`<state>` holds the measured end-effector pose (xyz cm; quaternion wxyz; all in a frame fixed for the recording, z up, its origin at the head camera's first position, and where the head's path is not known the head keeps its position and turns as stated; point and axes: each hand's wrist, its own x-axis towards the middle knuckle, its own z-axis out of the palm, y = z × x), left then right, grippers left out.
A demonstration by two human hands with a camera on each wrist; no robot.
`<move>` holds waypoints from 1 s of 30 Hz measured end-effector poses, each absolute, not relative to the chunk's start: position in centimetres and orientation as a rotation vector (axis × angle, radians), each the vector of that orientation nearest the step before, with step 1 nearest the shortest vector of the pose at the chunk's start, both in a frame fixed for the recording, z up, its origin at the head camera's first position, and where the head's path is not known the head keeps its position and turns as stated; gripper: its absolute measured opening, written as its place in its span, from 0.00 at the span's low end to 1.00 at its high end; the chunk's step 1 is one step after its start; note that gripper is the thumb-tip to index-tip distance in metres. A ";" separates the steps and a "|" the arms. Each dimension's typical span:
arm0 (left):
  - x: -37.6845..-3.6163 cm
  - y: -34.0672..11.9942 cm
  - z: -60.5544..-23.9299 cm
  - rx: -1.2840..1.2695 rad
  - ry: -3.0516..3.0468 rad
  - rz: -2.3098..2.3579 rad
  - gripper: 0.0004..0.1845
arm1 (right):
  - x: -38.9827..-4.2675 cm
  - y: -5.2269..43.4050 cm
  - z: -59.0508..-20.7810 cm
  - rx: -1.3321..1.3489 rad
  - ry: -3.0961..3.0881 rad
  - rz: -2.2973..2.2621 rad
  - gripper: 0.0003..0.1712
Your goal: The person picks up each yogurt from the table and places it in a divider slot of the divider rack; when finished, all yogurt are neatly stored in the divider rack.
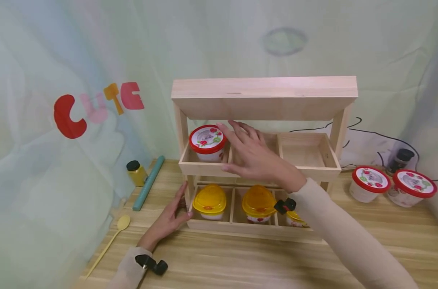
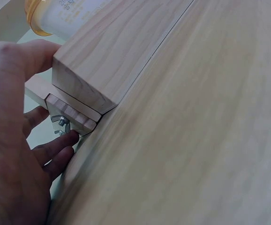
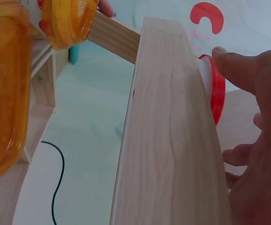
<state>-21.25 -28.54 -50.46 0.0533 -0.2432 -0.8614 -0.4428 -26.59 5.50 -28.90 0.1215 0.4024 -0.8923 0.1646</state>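
A two-tier wooden rack (image 1: 264,87) with a sloped top board stands on the table. My left hand (image 1: 169,220) grips its lower left corner, thumb at the front board (image 2: 112,51) and fingers round the side by the wing nuts (image 2: 60,123). Over the upper tier's middle compartment is my right hand (image 1: 253,154), fingers extended and spread, index fingertip right at the lid of a red-lidded tub (image 1: 207,139). That tub sits in the upper left compartment. Below, yellow-lidded tubs (image 1: 209,200) occupy the lower compartments; my right forearm partly hides the right one.
Two more red-lidded tubs (image 1: 371,184) and a black-capped jar (image 1: 400,160) stand right of the rack. To the left are a yellow jar (image 1: 137,173), a teal rod (image 1: 149,183) and a yellow spoon (image 1: 123,223). A curtain (image 1: 219,40) hangs behind.
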 end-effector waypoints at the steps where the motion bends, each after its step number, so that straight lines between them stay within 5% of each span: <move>1: -21.2 -28.6 -50.5 -0.737 -2.620 -1.342 0.54 | -26.4 5.8 -28.9 1.163 -2.590 0.474 0.61; 5: -21.3 -28.6 -50.5 -0.723 -2.627 -1.321 0.54 | -26.0 6.8 -29.1 1.118 -2.484 0.476 0.57; 15: -21.3 -28.4 -50.6 -0.712 -2.624 -1.280 0.54 | -25.1 9.9 -30.3 1.018 -2.118 0.595 0.23; 30: -21.2 -28.2 -50.4 -0.703 -2.620 -1.310 0.55 | -23.9 15.6 -31.0 0.917 -2.169 0.577 0.36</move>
